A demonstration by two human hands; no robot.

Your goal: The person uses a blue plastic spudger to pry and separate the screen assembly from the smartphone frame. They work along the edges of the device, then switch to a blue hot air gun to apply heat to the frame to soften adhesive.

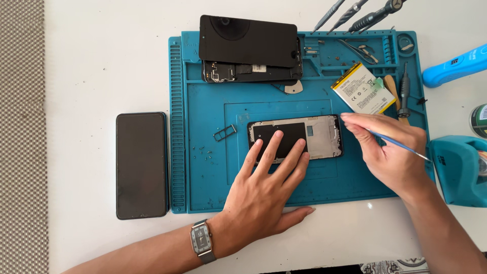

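Observation:
An opened phone frame [319, 136] lies flat in the middle of a blue work mat [203, 182]. My left hand [266, 190] rests flat with its fingers spread, fingertips pressing the frame's dark left part. My right hand [390, 152] holds a thin blue-handled tool [401, 146] like a pen, its fingertips at the frame's upper right corner. The tool's tip is hidden behind the fingers. A watch sits on my left wrist.
A black screen panel [248, 40] lies over a phone back part [253, 72] at the mat's top. A white and yellow battery [362, 89], a card tray [224, 133], loose screws [203, 152], tweezers and screwdrivers [355, 15] are around. A dark phone [142, 165] lies left of the mat.

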